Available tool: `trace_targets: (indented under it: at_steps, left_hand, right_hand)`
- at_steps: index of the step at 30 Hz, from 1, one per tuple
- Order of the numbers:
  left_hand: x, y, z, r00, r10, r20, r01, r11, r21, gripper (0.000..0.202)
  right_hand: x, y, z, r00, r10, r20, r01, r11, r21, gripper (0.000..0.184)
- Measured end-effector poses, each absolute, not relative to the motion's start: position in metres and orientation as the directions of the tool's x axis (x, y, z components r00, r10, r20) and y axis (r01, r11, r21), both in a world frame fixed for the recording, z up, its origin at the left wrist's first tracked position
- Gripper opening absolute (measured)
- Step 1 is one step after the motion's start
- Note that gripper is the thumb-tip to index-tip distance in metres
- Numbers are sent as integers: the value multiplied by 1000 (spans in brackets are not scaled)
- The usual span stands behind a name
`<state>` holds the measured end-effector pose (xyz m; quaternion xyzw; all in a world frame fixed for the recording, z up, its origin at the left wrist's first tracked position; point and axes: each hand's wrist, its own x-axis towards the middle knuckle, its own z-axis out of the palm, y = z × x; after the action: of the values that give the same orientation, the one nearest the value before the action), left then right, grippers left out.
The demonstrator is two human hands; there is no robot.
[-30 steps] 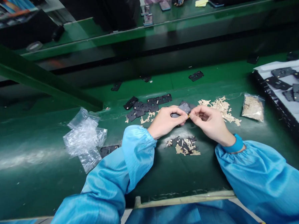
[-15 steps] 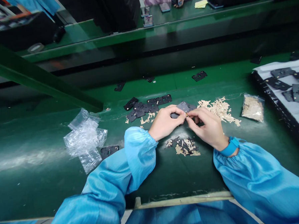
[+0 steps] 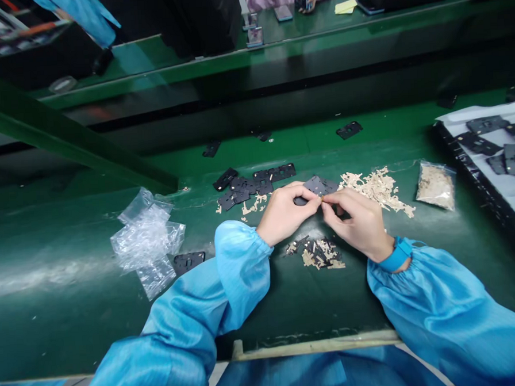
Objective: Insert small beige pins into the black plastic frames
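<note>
My left hand (image 3: 284,210) and my right hand (image 3: 357,217) meet over the bench, both closed in a pinch. Between their fingertips shows a tiny yellowish piece (image 3: 321,199), too small to name. Just behind the fingers lies a dark grey plate with cut-outs (image 3: 316,184), partly covered by my left hand. Nearest the right hand is a heap of thin beige cut pieces (image 3: 378,188). Below both hands is a small pile of mixed black and beige strips (image 3: 321,253). Several black plates (image 3: 245,186) lie left of the left hand.
Clear plastic bags (image 3: 147,239) lie at left, beside a single black plate (image 3: 189,261). A filled zip bag (image 3: 435,186) sits at right, near a white-lined tray (image 3: 464,115) of dark plates. A green post (image 3: 86,141) slants at left. Across the raised bench, people handle devices.
My hands stay nearly in place, fingers slightly shifted around the tiny piece. Across the bench, a blue sleeve at upper left has moved to the right.
</note>
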<state>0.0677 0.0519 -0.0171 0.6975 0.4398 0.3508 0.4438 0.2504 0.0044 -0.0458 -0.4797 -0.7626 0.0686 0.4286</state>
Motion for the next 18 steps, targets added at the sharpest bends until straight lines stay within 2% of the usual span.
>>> trace_targets:
  at_steps: [4,8,18]
  left_hand:
    - [68,52,-17,377,924,62,303,-186,935,14]
    - [70,50,-18,374,922,98,322,-228,919,9]
    - [67,51,-16,388,892,232,390,-387,836,10]
  right_hand:
    - [251,4,-48,-178,791,585,699,520,-491,13]
    - [251,4,-47,-174,796,580,703,512,-493,13]
    - [253,8,-33,-34,859,510,656,404,-637,11]
